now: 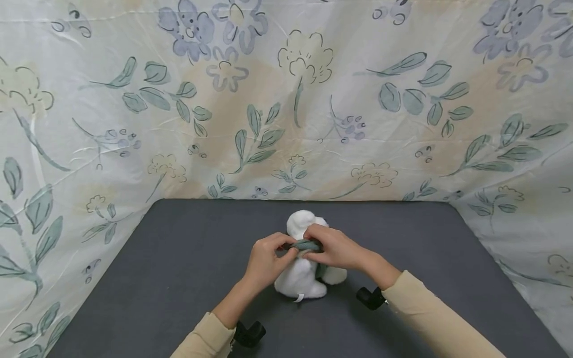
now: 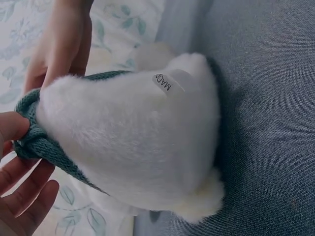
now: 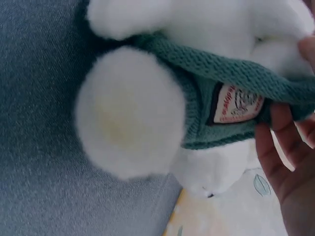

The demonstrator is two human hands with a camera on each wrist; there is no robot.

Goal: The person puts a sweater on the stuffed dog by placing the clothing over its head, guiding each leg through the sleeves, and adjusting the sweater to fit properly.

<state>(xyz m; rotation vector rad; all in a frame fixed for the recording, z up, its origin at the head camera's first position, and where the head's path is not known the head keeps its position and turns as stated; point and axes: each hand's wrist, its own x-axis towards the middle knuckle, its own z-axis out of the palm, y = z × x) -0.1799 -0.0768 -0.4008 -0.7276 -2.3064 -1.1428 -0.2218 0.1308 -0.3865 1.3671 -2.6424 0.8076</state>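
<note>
A white plush toy (image 1: 301, 276) sits upright on the dark grey table (image 1: 179, 268), facing away from me. A green knitted scarf (image 1: 306, 244) runs round its neck. My left hand (image 1: 268, 261) pinches the scarf at the toy's left side, and my right hand (image 1: 333, 246) grips it from the right. In the left wrist view the scarf (image 2: 37, 142) bunches by my thumb, against the toy's white back (image 2: 133, 137) with its sewn tag. The right wrist view shows the scarf (image 3: 216, 73) with a red and white label (image 3: 238, 104), a round white paw (image 3: 125, 113) and my fingers (image 3: 280, 152) under the knit.
A floral cloth (image 1: 286, 99) hangs behind the table and down both sides. Black wrist camera mounts (image 1: 370, 297) sit by my cream sleeves (image 1: 429, 308). The grey tabletop stretches out left and right of the toy.
</note>
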